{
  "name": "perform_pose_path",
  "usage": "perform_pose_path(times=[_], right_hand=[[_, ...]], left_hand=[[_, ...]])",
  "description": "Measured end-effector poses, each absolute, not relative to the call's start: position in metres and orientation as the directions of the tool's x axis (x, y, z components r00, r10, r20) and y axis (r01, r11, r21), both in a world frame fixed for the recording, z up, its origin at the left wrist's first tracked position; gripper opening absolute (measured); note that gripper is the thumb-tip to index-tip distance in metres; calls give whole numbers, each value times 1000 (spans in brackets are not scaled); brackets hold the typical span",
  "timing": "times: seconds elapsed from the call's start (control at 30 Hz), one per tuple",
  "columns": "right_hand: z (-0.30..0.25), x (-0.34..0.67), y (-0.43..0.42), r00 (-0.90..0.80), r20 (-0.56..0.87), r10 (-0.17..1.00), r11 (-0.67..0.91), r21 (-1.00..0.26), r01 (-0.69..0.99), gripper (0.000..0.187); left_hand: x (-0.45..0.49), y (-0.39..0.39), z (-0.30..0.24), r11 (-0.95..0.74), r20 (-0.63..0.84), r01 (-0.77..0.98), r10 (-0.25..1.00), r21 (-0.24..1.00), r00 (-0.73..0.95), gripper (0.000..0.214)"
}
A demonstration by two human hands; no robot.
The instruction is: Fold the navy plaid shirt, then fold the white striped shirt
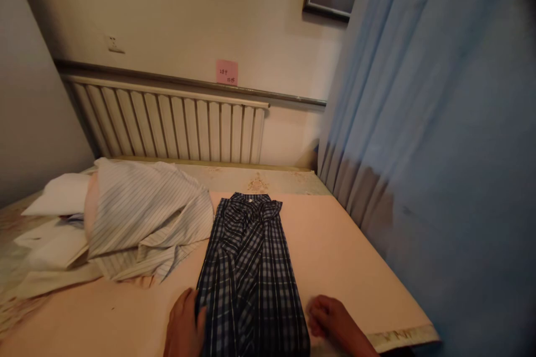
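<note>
A dark blue plaid shirt [251,273] lies in a long narrow shape, collar at the far end, its sides turned inward and its middle wrinkled. My left hand [184,323] rests along its near left edge, fingers stretched out and thumb apart by the fabric. Just off the right edge is my right hand [330,321], slightly blurred, with its fingers curled in and nothing visible in them. The near end of the shirt runs out of view at the bottom.
A pink sheet [347,268] covers much of the bed beneath the shirt. To the left is a heap with a striped cloth [142,206] and white items [58,195]. A radiator [180,122] stands behind; a blue curtain [419,122] hangs along the right.
</note>
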State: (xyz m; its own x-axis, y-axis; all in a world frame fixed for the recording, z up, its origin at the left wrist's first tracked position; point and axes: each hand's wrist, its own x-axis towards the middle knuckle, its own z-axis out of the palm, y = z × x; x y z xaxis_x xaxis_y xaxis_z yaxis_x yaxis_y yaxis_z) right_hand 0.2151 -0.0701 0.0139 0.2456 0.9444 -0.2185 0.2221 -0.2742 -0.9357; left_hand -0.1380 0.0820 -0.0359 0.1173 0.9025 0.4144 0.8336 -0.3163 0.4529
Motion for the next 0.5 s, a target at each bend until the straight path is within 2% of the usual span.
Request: perform_pose_path(times=[0.23, 0.37, 0.5], right_hand=[[56, 240, 49, 390, -219, 894, -286, -950, 124, 17], [54, 260, 125, 453, -234, 860, -328, -934, 141, 12], [47, 279, 195, 500, -314, 807, -453, -873, 182, 20]], left_hand=[[-118, 129, -12, -247, 322, 951, 930, 184, 179, 44], [-117, 131, -18, -264, 335, 955, 919, 134, 207, 45], [-118, 135, -27, -275, 326, 955, 918, 111, 226, 45]])
